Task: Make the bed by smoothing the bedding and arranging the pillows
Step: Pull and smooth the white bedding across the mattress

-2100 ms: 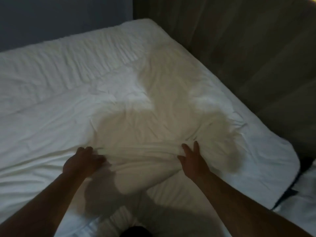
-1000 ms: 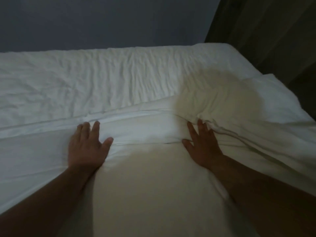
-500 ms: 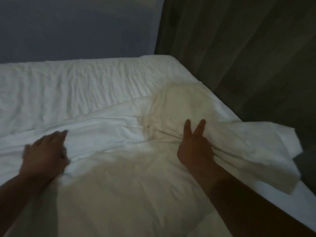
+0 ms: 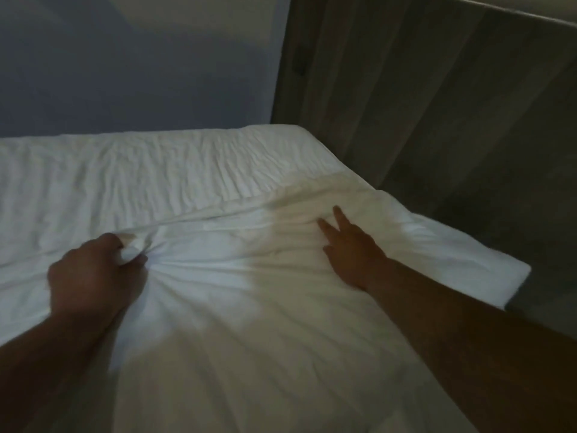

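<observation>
Dim room: a blue-grey wall (image 4: 125, 73) and a dark curtain (image 4: 437, 104) stand behind a bed with a wrinkled white sheet (image 4: 125, 176). White duvet (image 4: 249, 292) covers the near part of the sheet, one corner overhanging on the curtain side. Left hand (image 4: 90, 276) grips a bunched fold of the duvet at its top edge. Right hand (image 4: 352, 254) rests flat on the duvet near the same edge, fingers straight and spread.

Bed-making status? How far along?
Done: the duvet is spread across the near side. In hand: the left hand grips a bunch of it near its top edge; the right hand lies flat on it. Left: creases fan from that grip, the sheet beyond is wrinkled, and no pillows are in view.
</observation>
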Action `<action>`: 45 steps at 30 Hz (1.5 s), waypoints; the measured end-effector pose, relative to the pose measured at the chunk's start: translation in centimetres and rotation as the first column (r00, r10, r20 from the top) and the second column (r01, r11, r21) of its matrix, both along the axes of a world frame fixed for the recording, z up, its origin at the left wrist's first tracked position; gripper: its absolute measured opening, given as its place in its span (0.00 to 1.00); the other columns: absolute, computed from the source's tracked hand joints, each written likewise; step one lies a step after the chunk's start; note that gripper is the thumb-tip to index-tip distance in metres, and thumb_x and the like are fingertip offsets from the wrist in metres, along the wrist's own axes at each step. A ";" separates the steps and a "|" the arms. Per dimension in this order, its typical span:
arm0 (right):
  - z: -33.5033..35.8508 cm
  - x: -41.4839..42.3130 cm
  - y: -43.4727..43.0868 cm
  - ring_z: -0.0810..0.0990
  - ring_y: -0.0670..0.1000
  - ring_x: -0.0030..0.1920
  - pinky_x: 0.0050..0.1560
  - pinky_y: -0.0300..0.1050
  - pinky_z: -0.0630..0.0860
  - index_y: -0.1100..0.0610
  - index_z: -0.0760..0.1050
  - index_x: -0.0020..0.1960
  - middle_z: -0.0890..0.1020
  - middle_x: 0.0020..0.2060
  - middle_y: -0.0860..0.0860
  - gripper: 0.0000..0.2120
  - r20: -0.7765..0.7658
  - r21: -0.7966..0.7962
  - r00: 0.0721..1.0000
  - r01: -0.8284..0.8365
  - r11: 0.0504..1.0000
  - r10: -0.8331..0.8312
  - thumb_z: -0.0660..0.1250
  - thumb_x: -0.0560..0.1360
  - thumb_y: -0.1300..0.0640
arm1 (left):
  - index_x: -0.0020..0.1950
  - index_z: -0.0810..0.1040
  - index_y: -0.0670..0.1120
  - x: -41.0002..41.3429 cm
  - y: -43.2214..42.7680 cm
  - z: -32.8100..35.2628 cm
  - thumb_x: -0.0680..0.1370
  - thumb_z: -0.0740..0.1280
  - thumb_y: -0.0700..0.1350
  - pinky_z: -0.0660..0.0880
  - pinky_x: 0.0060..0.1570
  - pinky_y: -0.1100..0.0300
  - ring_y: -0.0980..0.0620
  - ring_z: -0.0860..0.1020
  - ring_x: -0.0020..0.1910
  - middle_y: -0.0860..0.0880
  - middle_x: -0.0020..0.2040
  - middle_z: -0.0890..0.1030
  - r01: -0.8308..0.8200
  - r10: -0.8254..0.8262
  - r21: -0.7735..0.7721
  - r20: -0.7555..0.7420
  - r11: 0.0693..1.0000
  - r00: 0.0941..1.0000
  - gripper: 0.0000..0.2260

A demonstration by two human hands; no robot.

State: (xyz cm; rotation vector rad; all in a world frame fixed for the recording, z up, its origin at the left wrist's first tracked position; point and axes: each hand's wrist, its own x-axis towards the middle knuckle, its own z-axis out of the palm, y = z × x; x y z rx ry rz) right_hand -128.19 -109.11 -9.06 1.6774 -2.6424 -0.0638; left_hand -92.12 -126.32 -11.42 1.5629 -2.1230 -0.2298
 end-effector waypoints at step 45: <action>-4.5 -9.3 8.6 0.47 0.53 0.78 0.76 0.53 0.45 0.43 0.43 0.78 0.45 0.79 0.52 0.36 0.161 0.187 0.935 0.286 0.940 -0.317 0.43 0.75 0.28 | 0.76 0.62 0.46 -24.3 5.5 0.3 0.77 0.49 0.61 0.63 0.69 0.40 0.36 0.62 0.74 0.40 0.75 0.64 0.795 -0.721 -0.084 0.371 0.601 0.585 0.32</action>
